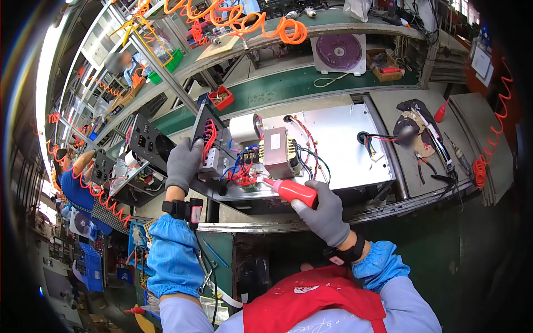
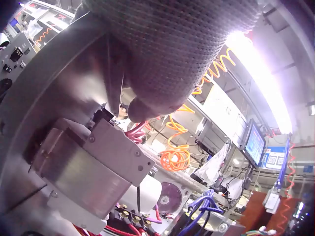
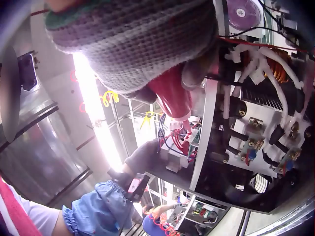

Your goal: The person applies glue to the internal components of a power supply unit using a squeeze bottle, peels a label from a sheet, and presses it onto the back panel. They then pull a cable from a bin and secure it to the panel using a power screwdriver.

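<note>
My gloved right hand [image 1: 326,216] grips a red squeeze bottle [image 1: 298,192] with its nozzle pointing left at a cluster of red wires [image 1: 242,176]. These wires sit at the front of an open metal chassis [image 1: 344,133]. On that chassis stand a transformer [image 1: 276,147] and a white cylinder [image 1: 244,127]. My gloved left hand [image 1: 184,166] holds the upright dark front panel [image 1: 203,119] at the chassis's left end. In the left wrist view its fingers [image 2: 162,54] bend over the panel's edge. The right wrist view shows the bottle [image 3: 172,96] tipped downward in the fingers.
A second unit with a black panel [image 1: 145,140] stands to the left. Pliers [image 1: 425,166] and other tools lie on the right. A purple fan [image 1: 338,51] and a red bin [image 1: 221,98] are behind the chassis. Orange coiled hoses [image 1: 288,30] hang overhead. Another person [image 1: 75,169] works far left.
</note>
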The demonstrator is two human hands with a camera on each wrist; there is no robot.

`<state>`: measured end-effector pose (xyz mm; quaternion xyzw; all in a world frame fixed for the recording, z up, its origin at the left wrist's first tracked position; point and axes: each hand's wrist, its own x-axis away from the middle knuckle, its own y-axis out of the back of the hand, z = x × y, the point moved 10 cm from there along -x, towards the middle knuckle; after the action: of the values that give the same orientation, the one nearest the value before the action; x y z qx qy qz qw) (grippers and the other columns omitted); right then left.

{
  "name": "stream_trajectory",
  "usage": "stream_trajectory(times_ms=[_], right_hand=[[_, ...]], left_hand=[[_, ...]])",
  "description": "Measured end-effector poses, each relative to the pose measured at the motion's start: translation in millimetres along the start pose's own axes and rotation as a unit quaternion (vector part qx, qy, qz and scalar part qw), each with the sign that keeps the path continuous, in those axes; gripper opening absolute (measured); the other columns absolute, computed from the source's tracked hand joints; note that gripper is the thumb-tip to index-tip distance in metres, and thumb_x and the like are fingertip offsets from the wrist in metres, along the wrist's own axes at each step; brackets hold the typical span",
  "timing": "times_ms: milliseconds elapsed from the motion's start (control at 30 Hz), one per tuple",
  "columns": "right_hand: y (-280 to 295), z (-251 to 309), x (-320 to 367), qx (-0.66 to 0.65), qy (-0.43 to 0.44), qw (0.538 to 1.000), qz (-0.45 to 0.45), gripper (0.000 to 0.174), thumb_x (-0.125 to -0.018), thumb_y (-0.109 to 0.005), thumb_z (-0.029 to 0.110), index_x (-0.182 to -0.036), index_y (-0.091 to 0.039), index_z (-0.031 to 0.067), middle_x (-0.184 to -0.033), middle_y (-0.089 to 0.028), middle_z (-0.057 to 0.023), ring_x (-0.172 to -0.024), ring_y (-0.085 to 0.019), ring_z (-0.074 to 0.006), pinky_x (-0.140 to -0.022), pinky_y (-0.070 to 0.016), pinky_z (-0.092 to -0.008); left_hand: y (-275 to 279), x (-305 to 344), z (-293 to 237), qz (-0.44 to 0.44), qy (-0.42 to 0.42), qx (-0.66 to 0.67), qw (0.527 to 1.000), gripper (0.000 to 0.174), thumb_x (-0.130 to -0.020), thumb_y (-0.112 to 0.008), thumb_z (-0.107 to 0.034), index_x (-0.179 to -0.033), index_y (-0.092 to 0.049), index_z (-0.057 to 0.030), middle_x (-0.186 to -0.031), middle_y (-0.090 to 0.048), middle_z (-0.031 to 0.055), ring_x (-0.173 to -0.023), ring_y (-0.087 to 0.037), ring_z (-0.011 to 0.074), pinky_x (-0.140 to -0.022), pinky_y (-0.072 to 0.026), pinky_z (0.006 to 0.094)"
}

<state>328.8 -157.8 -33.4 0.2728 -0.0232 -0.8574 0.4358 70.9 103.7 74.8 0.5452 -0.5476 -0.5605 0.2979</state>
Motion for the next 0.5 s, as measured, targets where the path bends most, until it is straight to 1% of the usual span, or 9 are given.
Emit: stream_trajectory(times_ms=[233,333,433,500], right_hand=[[1.8,22.7,6.1,0.053,0.082,0.995,-0.020,0.048,-0.075,-0.079,0.026,-0.111,-0.060,0.0004,-0.089,-0.066,-0.0164,-0.079,-0.068,-0.0330,-0.070,-0.0549,-0.0405],[0.3,19.3,5.1,0.037,0.077,0.996,-0.033,0.047,-0.076,-0.078,0.025,-0.111,-0.060,0.0008,-0.090,-0.067,-0.0158,-0.079,-0.068,-0.0329,-0.071,-0.0550,-0.0410],[-4.7,15.2,3.3,0.028,0.061,0.998,-0.016,0.047,-0.076,-0.079,0.024,-0.112,-0.060,0.0011,-0.092,-0.067,-0.0162,-0.081,-0.069,-0.0327,-0.072,-0.0552,-0.0407],[-5.1,14.3,2.8,0.024,0.067,0.997,-0.026,0.047,-0.076,-0.079,0.024,-0.113,-0.060,0.0017,-0.094,-0.068,-0.0168,-0.081,-0.069,-0.0326,-0.071,-0.0555,-0.0405]], left_hand=[[-0.1,-0.3,1.3,-0.013,-0.006,0.008,1.000,0.049,-0.094,-0.051,-0.049,-0.098,-0.063,-0.0023,-0.093,-0.068,0.0270,-0.093,-0.064,0.0449,-0.080,-0.0496,0.0504],[2.9,2.0,-2.5,-0.013,-0.004,0.008,1.000,0.048,-0.094,-0.051,-0.049,-0.098,-0.063,-0.0025,-0.093,-0.068,0.0266,-0.093,-0.065,0.0446,-0.079,-0.0496,0.0502],[2.8,2.1,-2.3,-0.015,-0.004,0.009,1.000,0.049,-0.094,-0.051,-0.050,-0.097,-0.063,-0.0025,-0.092,-0.068,0.0263,-0.092,-0.065,0.0445,-0.079,-0.0495,0.0502],[2.0,1.5,-1.4,-0.014,-0.004,0.013,1.000,0.048,-0.094,-0.051,-0.050,-0.097,-0.063,-0.0025,-0.092,-0.068,0.0263,-0.092,-0.065,0.0445,-0.079,-0.0495,0.0503]])
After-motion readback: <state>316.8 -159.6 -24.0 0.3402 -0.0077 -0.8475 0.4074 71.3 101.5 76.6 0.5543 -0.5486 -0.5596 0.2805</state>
